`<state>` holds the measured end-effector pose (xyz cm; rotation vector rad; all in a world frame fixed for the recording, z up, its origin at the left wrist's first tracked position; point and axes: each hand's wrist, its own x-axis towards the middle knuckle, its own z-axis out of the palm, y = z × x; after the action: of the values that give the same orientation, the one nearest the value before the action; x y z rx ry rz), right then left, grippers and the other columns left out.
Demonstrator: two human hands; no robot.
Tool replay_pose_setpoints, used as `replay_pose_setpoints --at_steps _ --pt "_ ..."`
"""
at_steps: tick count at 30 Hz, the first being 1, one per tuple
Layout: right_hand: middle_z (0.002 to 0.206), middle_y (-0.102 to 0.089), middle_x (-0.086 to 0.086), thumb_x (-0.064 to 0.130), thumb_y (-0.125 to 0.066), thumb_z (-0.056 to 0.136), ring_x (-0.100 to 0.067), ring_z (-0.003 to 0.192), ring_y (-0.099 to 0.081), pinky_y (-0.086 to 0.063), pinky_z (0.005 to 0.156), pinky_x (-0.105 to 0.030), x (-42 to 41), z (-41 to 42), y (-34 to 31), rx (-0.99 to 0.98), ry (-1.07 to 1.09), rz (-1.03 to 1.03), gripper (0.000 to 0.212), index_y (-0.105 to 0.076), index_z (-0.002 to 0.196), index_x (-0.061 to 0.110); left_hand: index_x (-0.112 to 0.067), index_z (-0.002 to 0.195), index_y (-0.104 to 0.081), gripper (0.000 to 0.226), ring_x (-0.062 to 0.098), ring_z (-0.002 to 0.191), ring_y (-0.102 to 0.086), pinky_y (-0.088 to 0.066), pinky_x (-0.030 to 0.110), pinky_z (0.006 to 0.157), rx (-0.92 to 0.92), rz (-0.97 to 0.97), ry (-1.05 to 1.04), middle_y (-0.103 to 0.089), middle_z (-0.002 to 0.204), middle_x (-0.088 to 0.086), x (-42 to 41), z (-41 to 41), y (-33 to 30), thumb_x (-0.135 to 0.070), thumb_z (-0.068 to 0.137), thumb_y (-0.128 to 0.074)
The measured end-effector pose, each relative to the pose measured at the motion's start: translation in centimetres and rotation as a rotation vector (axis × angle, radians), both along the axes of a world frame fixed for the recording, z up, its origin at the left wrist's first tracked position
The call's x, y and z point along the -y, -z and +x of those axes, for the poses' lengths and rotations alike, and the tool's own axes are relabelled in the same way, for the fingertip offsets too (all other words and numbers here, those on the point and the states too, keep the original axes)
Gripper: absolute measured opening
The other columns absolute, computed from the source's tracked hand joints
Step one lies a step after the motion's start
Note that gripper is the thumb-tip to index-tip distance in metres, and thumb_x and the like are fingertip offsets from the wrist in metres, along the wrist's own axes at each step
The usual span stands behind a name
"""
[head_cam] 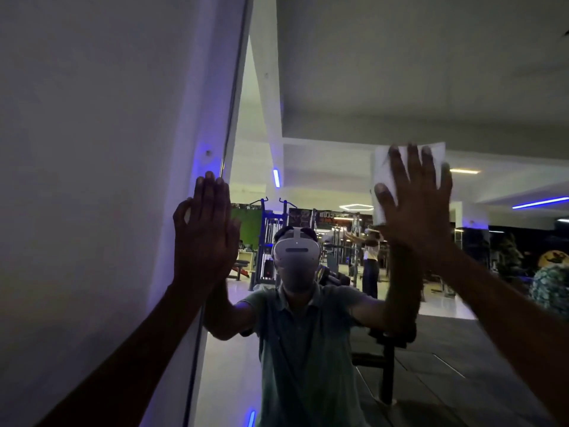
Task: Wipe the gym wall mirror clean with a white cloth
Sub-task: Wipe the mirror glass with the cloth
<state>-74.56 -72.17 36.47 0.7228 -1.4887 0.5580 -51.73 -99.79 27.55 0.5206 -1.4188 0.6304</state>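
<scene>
Right hand [414, 204] flat against the mirror [338, 124], fingers straight and spread, pinning the white cloth [381, 167] to the glass under palm and fingers; no curl round it, a pressing grip only; cloth shows above and to the left of the fingers, folded to a rough rectangle with its long axis running up and down, its lower end peeking out below the thumb; it sits in the upper right part of the visible glass, well in from the mirror's left edge. Left hand [204, 229] also open, fingers straight and close together, pointing up, resting at the mirror's left edge where the glass meets the white wall [92, 149]; whether the palm bears on glass, frame or wall cannot be told; it holds nothing and looks like a brace. Judged relation for the next stroke: the cloth is already under the right hand, and unwiped glass lies leftward and downward of it, so the sweep likely goes that way, toward the left hand. Cloth looks clean, pale, thin, slightly creased. Glass dim; no smears can be made out in this light; reflection shows the person in a headset [296, 252] and gym machines [271, 229] behind.
</scene>
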Motion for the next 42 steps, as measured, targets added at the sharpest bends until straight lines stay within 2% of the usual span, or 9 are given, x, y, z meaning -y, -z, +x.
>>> replay_pose_setpoints --at_steps 2,9,12,17,24,30,34,39,42 --pt "0.178 -0.005 -0.013 0.059 -0.024 0.105 -0.036 0.164 -0.005 -0.007 0.129 -0.064 3.4 3.2 2.9 0.084 0.015 -0.175 0.077 -0.009 0.171 0.022 -0.003 0.165 -0.02 0.064 0.028 0.163 -0.01 -0.019 0.051 0.123 0.016 0.004 -0.015 -0.011 0.175 0.018 0.1 -0.1 0.0 -0.032 0.11 -0.031" --pt "0.172 -0.028 -0.013 0.052 -0.04 0.101 -0.038 0.161 -0.018 -0.012 0.126 -0.065 8.1 6.9 11.1 -0.381 -0.061 0.565 0.072 -0.032 0.166 0.02 -0.004 0.165 -0.023 0.061 0.028 0.162 -0.016 -0.024 0.051 0.123 -0.02 -0.05 -0.018 -0.017 0.173 0.017 0.2 0.2 0.6 -0.032 0.112 -0.033" --pt "0.176 -0.018 -0.008 0.057 -0.035 0.102 -0.032 0.162 -0.015 -0.022 0.123 -0.063 0.9 0.6 7.4 -0.188 0.044 0.298 0.075 -0.026 0.168 0.024 -0.005 0.166 -0.021 0.062 0.028 0.162 -0.014 -0.022 0.051 0.123 -0.018 -0.04 -0.012 -0.015 0.174 0.016 0.0 0.1 0.6 -0.033 0.112 -0.032" --pt "0.178 -0.004 -0.011 0.061 -0.022 0.106 -0.036 0.164 -0.004 -0.007 0.129 -0.065 -0.8 -0.4 8.1 0.179 0.072 -0.218 0.076 -0.01 0.171 0.022 -0.006 0.167 -0.016 0.064 0.028 0.163 -0.006 -0.017 0.051 0.123 0.014 0.012 -0.007 -0.008 0.175 0.017 0.1 -0.1 0.5 -0.036 0.111 -0.022" --pt "0.176 -0.02 -0.012 0.056 -0.038 0.105 -0.035 0.163 -0.012 0.0 0.13 -0.063 2.2 1.4 12.8 -0.377 -0.058 0.595 0.073 -0.027 0.168 0.022 -0.005 0.165 -0.025 0.072 0.032 0.161 -0.021 -0.028 0.056 0.116 0.217 -0.215 0.037 -0.018 0.174 0.016 -3.3 -3.9 3.4 -0.045 0.106 -0.036" --pt "0.179 -0.005 -0.005 0.056 -0.026 0.108 -0.027 0.165 -0.003 -0.012 0.129 -0.063 -7.4 -6.5 9.4 0.025 0.021 0.066 0.071 -0.015 0.171 0.024 -0.006 0.164 -0.028 0.073 0.028 0.16 -0.025 -0.028 0.055 0.117 0.185 -0.183 0.1 -0.022 0.173 0.012 -3.7 -4.1 3.8 -0.045 0.104 -0.038" --pt "0.178 -0.001 -0.012 0.058 -0.022 0.108 -0.034 0.164 -0.002 -0.009 0.128 -0.065 -1.4 -1.6 11.4 0.261 0.044 -0.313 0.075 -0.008 0.171 0.02 -0.005 0.164 -0.027 0.073 0.028 0.16 -0.024 -0.026 0.053 0.118 0.185 -0.173 0.089 -0.022 0.173 0.012 -3.9 -4.2 3.9 -0.048 0.106 -0.033" --pt "0.177 -0.008 -0.016 0.06 -0.038 0.106 -0.037 0.164 -0.002 -0.004 0.129 -0.066 3.7 2.4 14.1 -0.153 -0.072 0.336 0.08 -0.015 0.17 0.018 -0.006 0.165 -0.027 0.073 0.028 0.16 -0.024 -0.03 0.054 0.116 0.189 -0.171 0.082 -0.021 0.173 0.012 -4.0 -4.3 3.7 -0.048 0.105 -0.033" --pt "0.176 -0.018 -0.011 0.054 -0.048 0.104 -0.032 0.164 -0.01 -0.013 0.128 -0.062 -1.5 -3.0 10.7 -0.291 -0.065 0.426 0.076 -0.027 0.168 0.02 -0.006 0.165 -0.027 0.073 0.027 0.16 -0.023 -0.029 0.054 0.116 0.195 -0.165 0.088 -0.021 0.174 0.012 -4.2 -4.1 3.7 -0.044 0.103 -0.037"
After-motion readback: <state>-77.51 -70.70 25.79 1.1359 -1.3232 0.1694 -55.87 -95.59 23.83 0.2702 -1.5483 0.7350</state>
